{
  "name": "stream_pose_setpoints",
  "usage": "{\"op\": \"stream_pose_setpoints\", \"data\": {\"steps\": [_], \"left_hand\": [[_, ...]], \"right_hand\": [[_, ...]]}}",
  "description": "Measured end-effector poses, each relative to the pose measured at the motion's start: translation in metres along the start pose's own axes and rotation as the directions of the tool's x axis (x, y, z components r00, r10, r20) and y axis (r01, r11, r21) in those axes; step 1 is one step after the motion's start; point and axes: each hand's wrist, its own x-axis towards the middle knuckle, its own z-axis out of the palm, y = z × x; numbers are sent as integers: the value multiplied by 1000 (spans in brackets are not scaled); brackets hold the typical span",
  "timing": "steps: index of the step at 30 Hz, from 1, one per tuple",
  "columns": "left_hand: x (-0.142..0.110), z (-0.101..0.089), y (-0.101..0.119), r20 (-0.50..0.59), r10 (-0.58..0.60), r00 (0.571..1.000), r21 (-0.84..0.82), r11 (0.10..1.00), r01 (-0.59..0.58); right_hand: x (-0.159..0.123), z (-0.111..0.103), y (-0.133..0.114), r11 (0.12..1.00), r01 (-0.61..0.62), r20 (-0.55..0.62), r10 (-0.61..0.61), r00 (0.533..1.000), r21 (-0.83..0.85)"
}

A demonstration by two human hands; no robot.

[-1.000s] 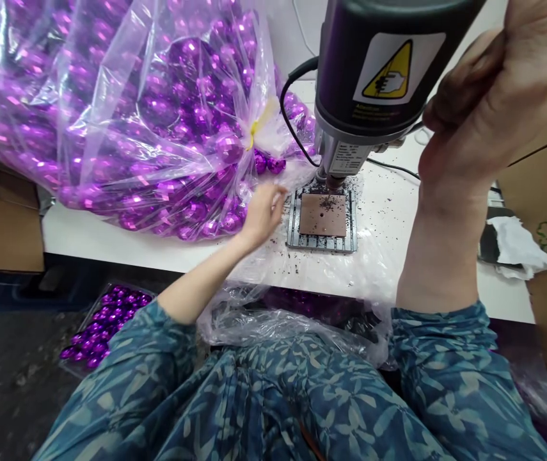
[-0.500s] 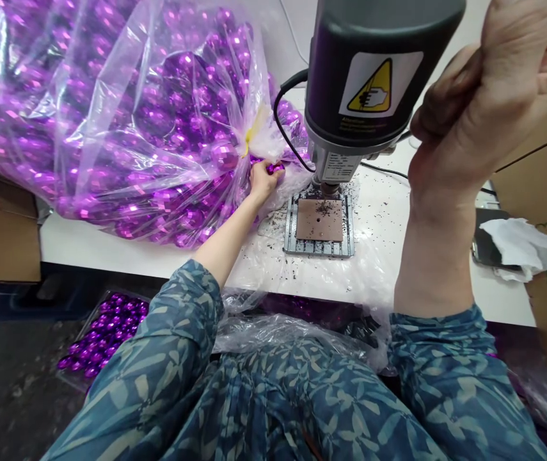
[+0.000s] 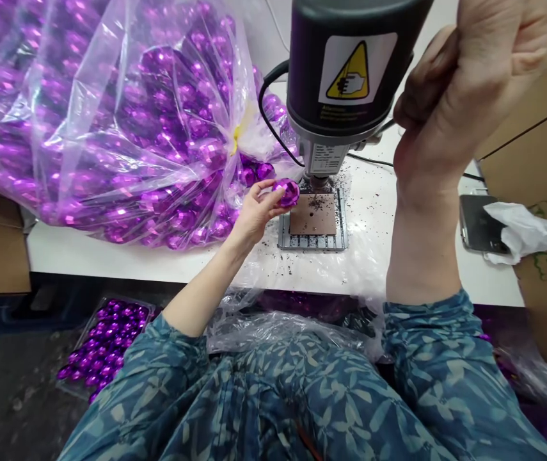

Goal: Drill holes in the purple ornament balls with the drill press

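My left hand (image 3: 256, 214) pinches a shiny purple faceted ball (image 3: 286, 192) between thumb and fingers. The ball is over the left edge of a brown plate (image 3: 312, 221) with a small dark hole, which lies on the slotted metal base (image 3: 318, 243) of a bench drill press (image 3: 340, 70). My right hand (image 3: 475, 83) is raised beside the machine's black head, its fingers closed around the lever (image 3: 387, 125); most of the lever is hidden by the fist. Dark shavings are scattered over the plate and around the base.
A big clear bag (image 3: 124, 128) of purple balls, tied in yellow, fills the left side. Below it on the floor stands a tray (image 3: 84, 333) of more balls. A phone (image 3: 482, 224) and crumpled tissue (image 3: 525, 227) lie at right, near a cardboard box (image 3: 537, 160).
My left hand has come away from beside the bag's tied neck toward the drill base, now with a purple ball in its fingers. My right hand stays closed at the lever. The view shifted slightly.
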Motion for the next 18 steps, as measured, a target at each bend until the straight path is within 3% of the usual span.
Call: {"op": "stream_pose_setpoints", "data": {"steps": [8, 14, 18], "left_hand": [[12, 21, -41, 88, 94, 992, 168, 980, -108], [7, 30, -41, 122, 115, 986, 270, 952, -145], [3, 33, -38, 129, 227, 965, 416, 871, -261]], "right_hand": [[0, 3, 5, 998, -14, -52, 17, 999, 60], [0, 5, 2, 999, -43, -73, 44, 996, 19], [0, 4, 5, 1000, -23, -47, 23, 999, -10]]}}
